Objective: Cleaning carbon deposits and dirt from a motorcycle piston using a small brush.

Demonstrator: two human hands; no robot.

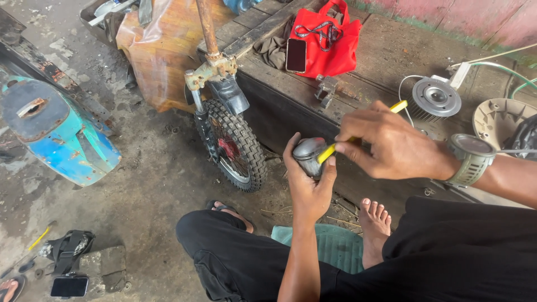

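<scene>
My left hand (pixel 309 184) grips a small grey metal engine part (pixel 308 155) from below, fingers wrapped around its sides. My right hand (pixel 391 144) holds a yellow-handled tool (pixel 358 136), its tip set against the top of the metal part. A grey wristwatch (pixel 471 159) sits on my right wrist. Both hands hover above my knees in black trousers, in front of a wooden bench (pixel 363 78).
A small knobby wheel on a rusty fork (pixel 235 140) leans against the bench. On the bench lie a red bag (pixel 330 36), a phone (pixel 296 55), a round finned metal part (pixel 436 99) with wires. A blue fender (pixel 56 131) lies left; another phone (pixel 69 286) lies bottom left.
</scene>
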